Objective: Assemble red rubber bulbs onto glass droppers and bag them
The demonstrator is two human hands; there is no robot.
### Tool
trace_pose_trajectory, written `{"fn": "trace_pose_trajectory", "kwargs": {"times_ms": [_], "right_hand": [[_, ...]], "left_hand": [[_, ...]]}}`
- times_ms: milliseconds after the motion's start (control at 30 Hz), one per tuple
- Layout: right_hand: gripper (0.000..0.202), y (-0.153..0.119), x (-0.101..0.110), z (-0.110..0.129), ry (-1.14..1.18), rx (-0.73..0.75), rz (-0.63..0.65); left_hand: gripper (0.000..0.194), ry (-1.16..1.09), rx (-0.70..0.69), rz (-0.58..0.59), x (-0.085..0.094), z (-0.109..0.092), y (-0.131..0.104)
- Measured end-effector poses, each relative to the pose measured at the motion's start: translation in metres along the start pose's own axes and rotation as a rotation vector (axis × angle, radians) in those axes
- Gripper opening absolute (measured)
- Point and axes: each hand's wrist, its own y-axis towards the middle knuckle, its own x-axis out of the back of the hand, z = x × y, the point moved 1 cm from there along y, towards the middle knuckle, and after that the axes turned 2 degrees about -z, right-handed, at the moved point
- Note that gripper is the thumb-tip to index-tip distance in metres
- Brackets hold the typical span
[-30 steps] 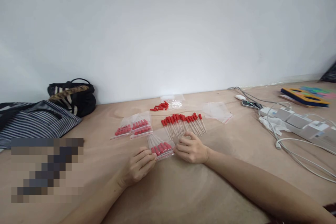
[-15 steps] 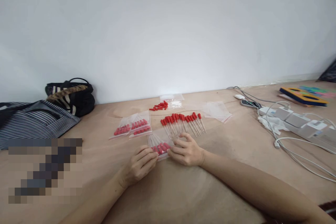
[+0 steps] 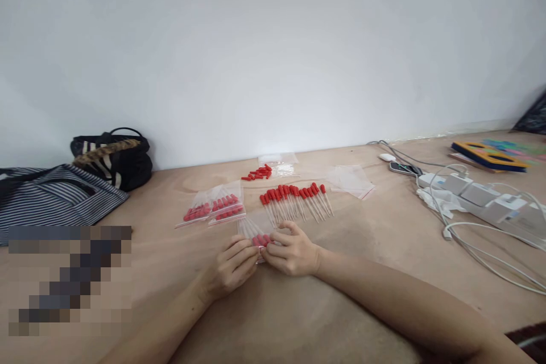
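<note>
A clear zip bag (image 3: pixel 247 228) holding several red-bulbed droppers lies at the table's near middle, bulbs toward me. My left hand (image 3: pixel 234 264) pinches its near edge from the left. My right hand (image 3: pixel 293 250) grips the same edge close beside it, fingers curled and covering part of the bag. Just beyond is a fanned row of loose droppers (image 3: pixel 294 196) with red rubber bulbs and clear stems. To the left, more filled zip bags (image 3: pixel 226 205) overlap each other. Farther back lies a small pile of red bulbs (image 3: pixel 258 172) near clear tubes (image 3: pixel 285 169).
Flat plastic bags (image 3: pixel 352 180) lie right of the droppers. A power strip with white chargers (image 3: pixel 480 193) and looping cables occupies the right side. A yellow and navy frame (image 3: pixel 488 156) sits behind it. A striped bag (image 3: pixel 63 199) and a black bag (image 3: pixel 132 156) stand left.
My right hand has slid left along the bag's near edge, up against my left hand. My left hand stays at the bag. The view has shifted slightly.
</note>
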Motion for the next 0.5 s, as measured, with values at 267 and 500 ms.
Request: {"fn": "trace_pose_trajectory", "kwargs": {"times_ms": [267,500], "right_hand": [[0.022,-0.003,0.001,0.001,0.011,0.014,0.014],[0.018,-0.011,0.010,-0.007,-0.055,-0.063,0.027]], "left_hand": [[0.016,-0.007,-0.035,-0.003,0.004,-0.001,0.003],[0.013,0.033,0.019,0.016,0.014,-0.001,-0.008]]}}
